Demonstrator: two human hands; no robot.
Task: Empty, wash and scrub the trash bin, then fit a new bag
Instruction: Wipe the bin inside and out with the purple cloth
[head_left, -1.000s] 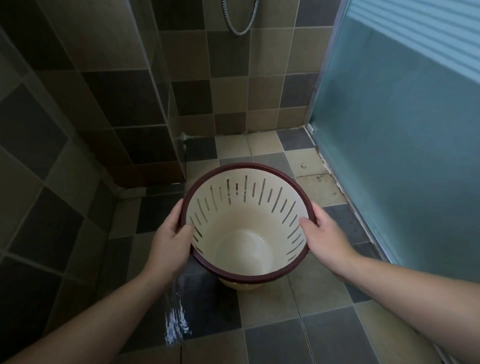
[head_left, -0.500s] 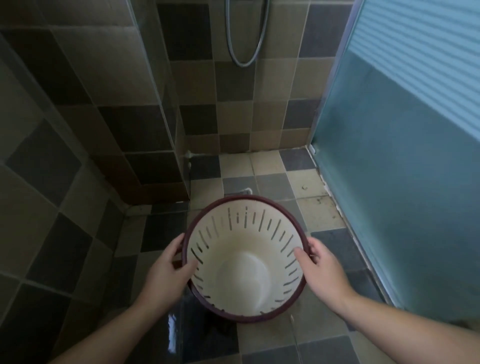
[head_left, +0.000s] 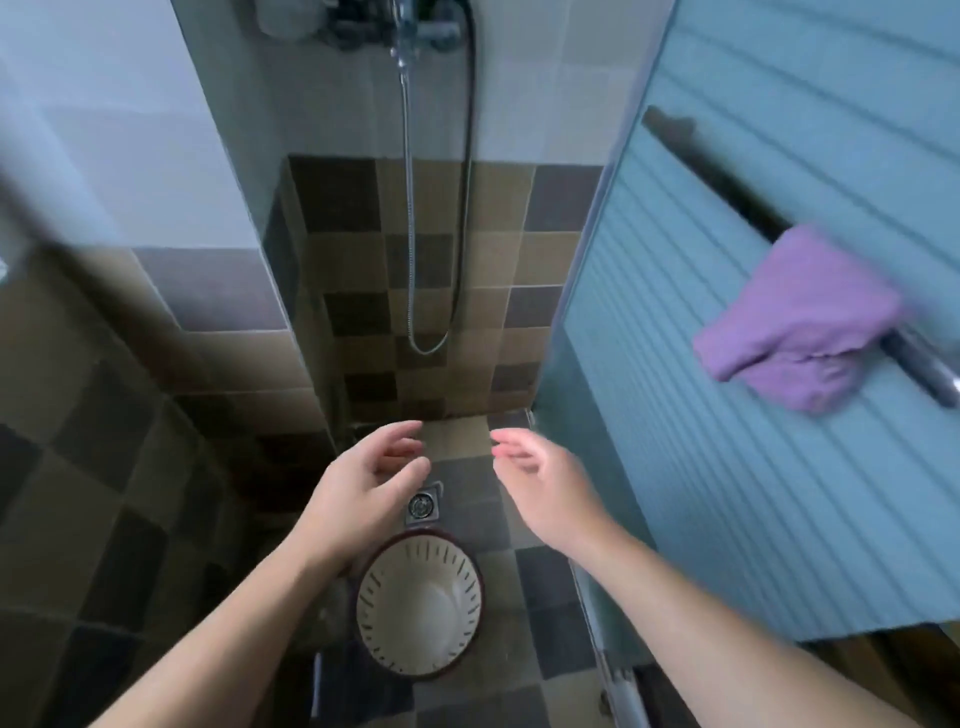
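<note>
The trash bin (head_left: 418, 605) stands upright on the tiled shower floor, low in the middle of the view. It is cream inside with slotted walls and a dark red rim, and it looks empty. My left hand (head_left: 366, 486) hovers above and beyond the bin with relaxed, spread fingers, holding nothing. My right hand (head_left: 540, 480) is raised beside it at the same height, fingers loose and empty. Neither hand touches the bin.
A metal floor drain (head_left: 422, 505) lies just beyond the bin. A shower hose (head_left: 410, 218) hangs down the tiled back wall from a tap at the top. On the right, a purple cloth (head_left: 800, 322) hangs over the bar of the frosted blue door (head_left: 727, 467).
Both hands have let go of the bin's rim and lifted away; the bin now stands on the floor. The view has risen, showing the tap, hose and purple cloth.
</note>
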